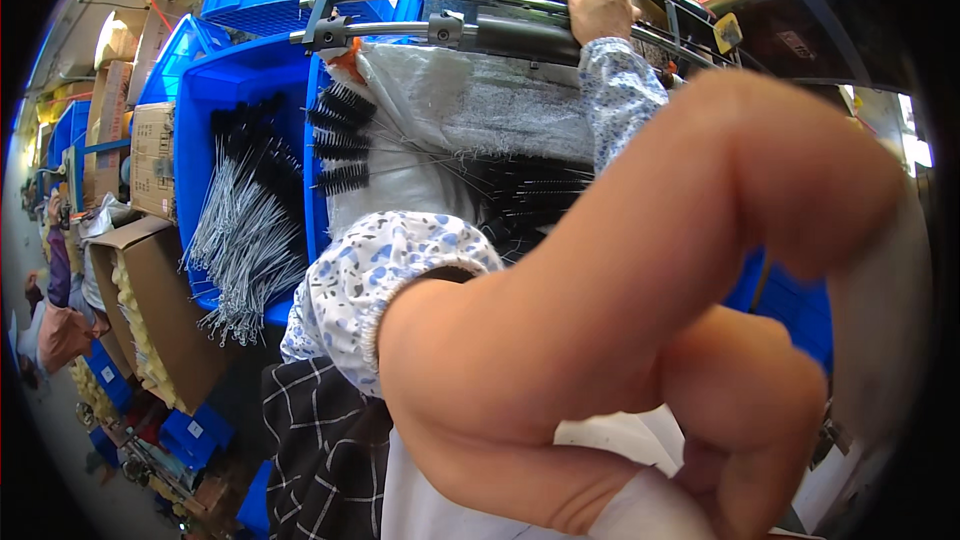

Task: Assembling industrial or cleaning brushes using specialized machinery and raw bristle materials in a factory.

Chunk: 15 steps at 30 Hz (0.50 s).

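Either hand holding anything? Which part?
Far hand grips the machine's grey metal rail from above. Near hand is too close to the camera to tell.

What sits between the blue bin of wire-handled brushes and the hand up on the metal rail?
A white woven sack of black bristle brushes, seen in the head view.

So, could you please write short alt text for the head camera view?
A bare arm, bent close to the camera, fills the picture. Beyond it a hand in a floral sleeve rests on a metal rail, above blue bins holding black wire-handled brushes.
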### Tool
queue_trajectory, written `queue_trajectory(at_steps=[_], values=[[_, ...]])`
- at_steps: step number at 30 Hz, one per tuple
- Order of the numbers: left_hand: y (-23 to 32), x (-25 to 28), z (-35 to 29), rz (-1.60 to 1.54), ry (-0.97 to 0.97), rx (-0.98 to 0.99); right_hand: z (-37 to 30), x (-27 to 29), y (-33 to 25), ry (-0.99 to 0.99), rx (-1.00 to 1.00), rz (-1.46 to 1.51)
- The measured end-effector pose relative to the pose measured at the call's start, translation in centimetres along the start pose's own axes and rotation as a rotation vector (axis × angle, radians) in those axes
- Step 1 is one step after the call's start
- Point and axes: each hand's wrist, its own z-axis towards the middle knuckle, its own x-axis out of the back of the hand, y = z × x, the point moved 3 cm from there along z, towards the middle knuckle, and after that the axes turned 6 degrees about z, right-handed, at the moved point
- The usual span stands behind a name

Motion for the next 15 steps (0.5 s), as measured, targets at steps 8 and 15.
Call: queue_trajectory(at_steps=[8, 15], values=[[0.6, 2.3, -0.8, 0.306, 0.074, 0.015, 0.7, 2.8, 7.8, -0.019, -0.013, -0.001], [3.1, 17.7, -16.1, 2.097, 0.545, 0.658, 4.5, 3.3, 12.8, 0.043, 0.032, -0.221]])
